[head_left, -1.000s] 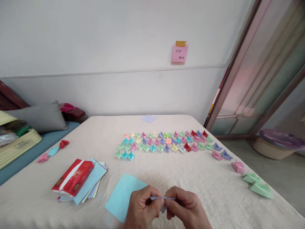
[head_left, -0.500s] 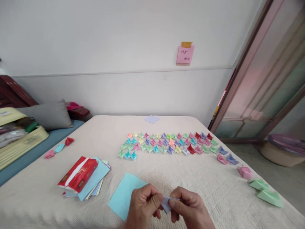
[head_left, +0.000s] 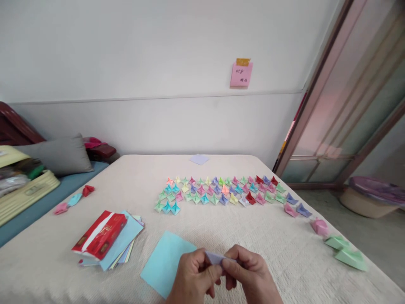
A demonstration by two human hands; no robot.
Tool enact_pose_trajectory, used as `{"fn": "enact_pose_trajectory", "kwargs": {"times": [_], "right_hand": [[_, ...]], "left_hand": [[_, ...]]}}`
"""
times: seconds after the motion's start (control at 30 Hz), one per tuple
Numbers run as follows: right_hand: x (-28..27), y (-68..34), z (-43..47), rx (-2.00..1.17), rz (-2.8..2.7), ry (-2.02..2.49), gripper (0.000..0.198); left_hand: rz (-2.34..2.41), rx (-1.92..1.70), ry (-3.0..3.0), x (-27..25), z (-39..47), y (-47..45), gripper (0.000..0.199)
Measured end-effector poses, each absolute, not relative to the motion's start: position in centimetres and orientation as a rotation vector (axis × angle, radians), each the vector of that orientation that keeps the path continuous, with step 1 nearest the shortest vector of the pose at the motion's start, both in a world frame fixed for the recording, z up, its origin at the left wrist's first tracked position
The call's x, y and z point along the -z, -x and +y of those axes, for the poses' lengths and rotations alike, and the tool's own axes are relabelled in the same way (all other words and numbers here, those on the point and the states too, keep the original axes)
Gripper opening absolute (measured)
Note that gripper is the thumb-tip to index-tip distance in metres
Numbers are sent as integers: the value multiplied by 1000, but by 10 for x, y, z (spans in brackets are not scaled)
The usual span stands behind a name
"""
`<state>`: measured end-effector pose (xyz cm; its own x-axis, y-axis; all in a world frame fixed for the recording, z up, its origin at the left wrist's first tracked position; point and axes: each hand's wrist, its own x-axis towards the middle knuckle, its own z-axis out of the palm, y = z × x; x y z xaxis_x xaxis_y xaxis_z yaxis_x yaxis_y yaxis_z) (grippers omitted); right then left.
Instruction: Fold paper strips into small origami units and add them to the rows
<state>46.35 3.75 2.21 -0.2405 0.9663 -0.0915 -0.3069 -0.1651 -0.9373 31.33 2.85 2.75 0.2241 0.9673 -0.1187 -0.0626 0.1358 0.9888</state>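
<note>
Between my two hands is a small folded piece of lavender paper (head_left: 214, 257), held over the near part of the covered table. My left hand (head_left: 196, 274) pinches its left side with thumb and fingers. My right hand (head_left: 248, 270) grips the right side, its thumb close to the left one. Fingers hide much of the fold. Partly behind my left hand lies a flat light-blue sheet (head_left: 166, 259). Farther off, several rows of small folded paper boats (head_left: 213, 190) in many colours stand on the cloth.
A red tissue pack (head_left: 100, 234) rests on a stack of coloured paper (head_left: 131, 228) at left. Larger green folded boats (head_left: 351, 258) and a pink one (head_left: 320, 226) line the right edge. A lavender sheet (head_left: 199, 159) lies at the back. A lidded tub (head_left: 371, 200) stands on the floor.
My fingers have shifted on the lavender paper, which has turned so that a pointed, flat face shows above my left thumb. The whole view has swung slightly to the right.
</note>
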Motion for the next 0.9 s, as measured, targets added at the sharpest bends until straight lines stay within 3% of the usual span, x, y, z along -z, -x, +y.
{"fn": "enact_pose_trajectory", "kwargs": {"times": [0.37, 0.47, 0.6, 0.77, 0.9], "right_hand": [[-29, -470, 34, -1354, -1230, 1093, 27], [-32, -470, 32, -983, -1467, 1127, 6], [-29, -469, 28, -563, -1742, 1017, 19], [-21, -466, 26, -549, -1748, 1021, 17], [-27, -467, 27, -656, -1754, 1028, 19]], "left_hand": [[1340, -1113, -1571, -21, 24, -312, 27], [1451, -1079, -1701, -15, 27, -308, 23], [1492, -1103, -1918, -8, 30, -305, 18], [1405, -1162, -2240, -7, 26, -305, 10], [1364, -1119, -2473, -9, 26, -304, 15]]}}
